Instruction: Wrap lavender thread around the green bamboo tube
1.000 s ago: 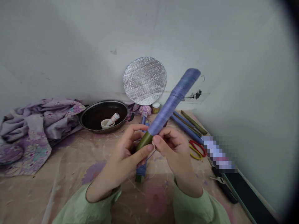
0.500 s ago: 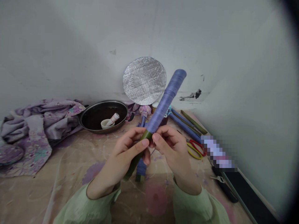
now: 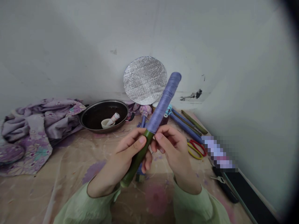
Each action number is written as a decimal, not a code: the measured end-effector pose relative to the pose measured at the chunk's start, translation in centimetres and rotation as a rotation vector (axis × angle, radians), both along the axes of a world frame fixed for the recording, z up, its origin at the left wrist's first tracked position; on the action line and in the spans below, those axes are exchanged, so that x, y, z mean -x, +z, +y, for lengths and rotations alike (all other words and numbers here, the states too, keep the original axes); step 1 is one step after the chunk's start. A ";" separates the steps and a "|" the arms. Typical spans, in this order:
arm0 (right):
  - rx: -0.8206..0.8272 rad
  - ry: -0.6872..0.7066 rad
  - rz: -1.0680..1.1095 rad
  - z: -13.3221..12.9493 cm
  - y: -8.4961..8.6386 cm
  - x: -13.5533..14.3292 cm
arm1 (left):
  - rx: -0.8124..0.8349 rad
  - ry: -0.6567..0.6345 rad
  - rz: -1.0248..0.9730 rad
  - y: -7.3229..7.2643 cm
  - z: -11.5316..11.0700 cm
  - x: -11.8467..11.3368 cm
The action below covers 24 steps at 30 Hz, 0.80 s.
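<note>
A: Clock centred on the grip. Biggest first?

B: Grey-white plain wall (image 3: 210, 34) behind, from ten through two. Table with tan, flower-printed cover (image 3: 140, 202) beneath. Heaped lilac floral cloth (image 3: 35, 124) at nine.

A: Next size down?

B: Round black metal pan (image 3: 92, 116), between nine and ten. Round silver quilted-foil disc (image 3: 143, 81), upright at twelve; cannot tell whether it touches the wall.

A: And the piece in hand?

B: Long green stick wound with periwinkle-blue thread (image 3: 151, 127), mid-view, raised off the table, tilted: wound end toward one, bare green end toward seven.

A: Hands?

B: Bare left hand (image 3: 125, 154) is closed round the green part just below the winding, thumb across the front, fingers behind. Bare right hand (image 3: 171, 143) sits at the winding's lower edge, thumb and fingertips bunched. Any strand between them is too small to make out; cannot tell what they pinch.

A: Smaller things?

B: Scissors with one red and one yellow loop handle (image 3: 205, 151), flat between three and four, near the right hand. Small cream-white cup (image 3: 105, 123) inside the pan; white roll with red lines (image 3: 114, 119) leans in it. Silver metal key (image 3: 219, 179) at four.
</note>
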State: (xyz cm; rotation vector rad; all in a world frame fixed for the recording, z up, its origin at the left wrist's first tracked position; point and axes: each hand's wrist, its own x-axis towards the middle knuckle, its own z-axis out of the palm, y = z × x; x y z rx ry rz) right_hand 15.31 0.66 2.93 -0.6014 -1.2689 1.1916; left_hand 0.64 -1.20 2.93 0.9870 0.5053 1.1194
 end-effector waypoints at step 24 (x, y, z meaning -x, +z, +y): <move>-0.057 -0.075 -0.011 0.2 -0.2 0.2 | 0.068 -0.133 -0.113 0.4 -0.2 0.0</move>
